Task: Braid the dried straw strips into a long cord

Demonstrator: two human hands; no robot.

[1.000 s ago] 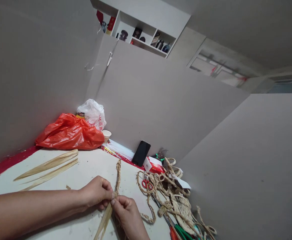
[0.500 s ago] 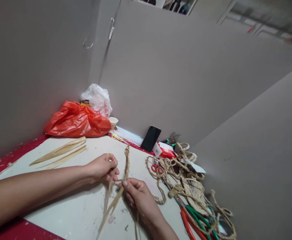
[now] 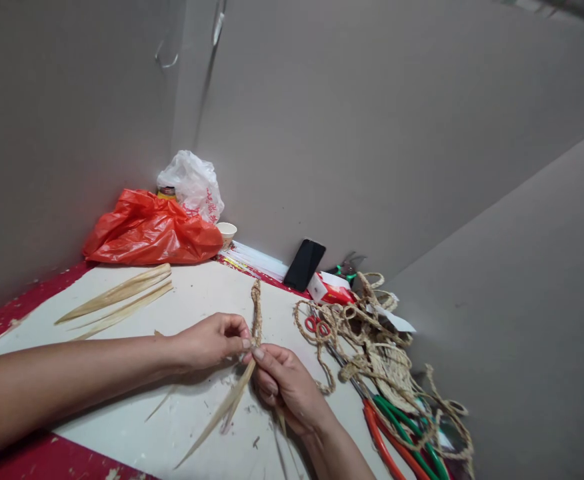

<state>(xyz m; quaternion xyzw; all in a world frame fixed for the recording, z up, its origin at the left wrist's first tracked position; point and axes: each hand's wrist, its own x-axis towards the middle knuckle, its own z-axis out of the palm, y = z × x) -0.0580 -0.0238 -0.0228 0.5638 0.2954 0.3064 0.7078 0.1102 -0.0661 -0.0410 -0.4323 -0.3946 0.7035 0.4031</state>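
A short braided straw cord [image 3: 257, 310] lies on the pale sheet, its finished part pointing away from me. At its near end, my right hand [image 3: 285, 387] pinches the braid between thumb and fingers. Loose flat strands [image 3: 222, 413] hang from that grip toward me. My left hand [image 3: 217, 343] is closed beside it, thumb and fingertips pressed together at the braid's working end. Both hands' fingertips nearly meet there. Whatever strand sits in the left pinch is mostly hidden. Several loose dry leaf strips [image 3: 117, 293] lie beyond my left forearm.
A heap of braided cord [image 3: 382, 360] lies at right with red-handled scissors [image 3: 318, 325] and tools with orange and green handles [image 3: 407, 440]. Along the back are a phone [image 3: 304, 265], a paper cup [image 3: 227, 231], an orange plastic bag [image 3: 152, 230] and a white plastic bag [image 3: 192, 180]. Grey walls enclose the table.
My left hand has moved right, up against the braid and my right fingertips. The strand that hung from it now shows less. The view has tilted slightly downward.
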